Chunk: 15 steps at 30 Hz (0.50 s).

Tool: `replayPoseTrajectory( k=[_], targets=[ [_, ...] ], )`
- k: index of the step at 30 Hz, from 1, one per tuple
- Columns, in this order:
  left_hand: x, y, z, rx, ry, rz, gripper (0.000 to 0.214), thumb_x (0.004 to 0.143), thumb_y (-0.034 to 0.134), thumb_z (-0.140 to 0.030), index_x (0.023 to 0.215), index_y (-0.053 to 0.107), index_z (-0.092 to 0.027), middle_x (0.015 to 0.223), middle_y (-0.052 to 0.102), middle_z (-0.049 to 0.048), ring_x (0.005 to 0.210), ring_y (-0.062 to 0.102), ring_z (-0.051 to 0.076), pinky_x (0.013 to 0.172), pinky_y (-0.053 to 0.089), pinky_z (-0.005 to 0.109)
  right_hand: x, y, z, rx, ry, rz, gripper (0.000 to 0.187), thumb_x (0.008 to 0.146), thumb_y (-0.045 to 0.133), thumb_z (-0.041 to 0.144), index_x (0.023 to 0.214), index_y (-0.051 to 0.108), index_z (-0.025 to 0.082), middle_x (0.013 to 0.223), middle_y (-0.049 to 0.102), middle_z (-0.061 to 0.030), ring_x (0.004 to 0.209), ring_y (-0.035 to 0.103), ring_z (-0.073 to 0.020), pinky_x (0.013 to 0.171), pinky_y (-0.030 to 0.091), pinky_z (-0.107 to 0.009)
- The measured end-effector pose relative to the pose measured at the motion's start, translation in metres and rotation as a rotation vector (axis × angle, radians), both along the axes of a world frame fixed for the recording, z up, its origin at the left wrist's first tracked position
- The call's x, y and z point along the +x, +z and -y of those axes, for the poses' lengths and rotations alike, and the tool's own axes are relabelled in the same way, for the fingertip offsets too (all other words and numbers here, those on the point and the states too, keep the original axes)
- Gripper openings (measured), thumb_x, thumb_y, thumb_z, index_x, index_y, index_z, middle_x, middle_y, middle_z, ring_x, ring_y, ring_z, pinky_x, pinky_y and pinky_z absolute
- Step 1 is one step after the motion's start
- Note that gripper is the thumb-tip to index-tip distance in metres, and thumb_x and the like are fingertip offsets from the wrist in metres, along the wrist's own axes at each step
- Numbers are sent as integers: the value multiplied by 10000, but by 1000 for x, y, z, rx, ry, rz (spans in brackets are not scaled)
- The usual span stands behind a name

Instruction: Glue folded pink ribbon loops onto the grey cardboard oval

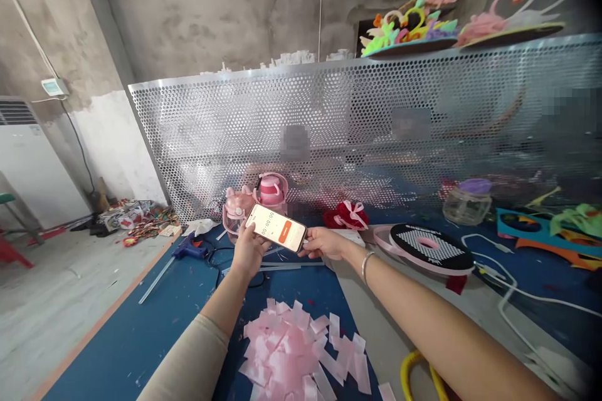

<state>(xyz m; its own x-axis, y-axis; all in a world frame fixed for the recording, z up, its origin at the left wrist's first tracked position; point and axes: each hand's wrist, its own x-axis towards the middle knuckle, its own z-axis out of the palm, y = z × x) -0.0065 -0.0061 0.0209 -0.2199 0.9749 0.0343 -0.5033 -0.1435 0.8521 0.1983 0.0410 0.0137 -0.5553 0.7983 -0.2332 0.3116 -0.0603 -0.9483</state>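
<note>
Between my two hands is a smartphone [273, 229], held sideways above the blue table, its lit screen showing a row of zeros and an orange button. My left hand [247, 252] grips its left end, thumb on the front edge. The right end is pinched in the fingers of my right hand [324, 244]; a silver bangle circles that wrist. Below the phone lies a loose pile of pink ribbon pieces [286, 351] on the table. Just behind it stand pink drinking bottles [271, 191], partly covered by the phone and my left hand.
A blue glue gun [192, 247] with a glue stick lies left. On the right are a ribbon reel [430, 247], white cables [505, 301], a lidded jar [468, 203] and yellow scissor-like handles [414, 363]. A perforated metal screen [235, 119] closes off the table's back.
</note>
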Motion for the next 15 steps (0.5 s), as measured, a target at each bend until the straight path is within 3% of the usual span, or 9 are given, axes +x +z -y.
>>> replayPoseTrajectory(
  k=[6,15],
  targets=[
    [-8,-9,0,-106,153,-372,358,951,589,-345,1258,571,-162,1244,612,108,1046,638,242,876,551,454,-2,11,-24,80,-49,130,345,950,590,341,1240,574,155,1225,609,-94,1041,631,-214,875,552,-424],
    [-14,-12,3,-213,312,-972,364,943,601,-335,1263,571,-165,1284,593,113,1101,616,260,916,530,482,-14,7,-40,202,-82,365,344,950,589,345,1237,577,156,1228,608,-94,1043,631,-216,876,552,-423]
  ],
)
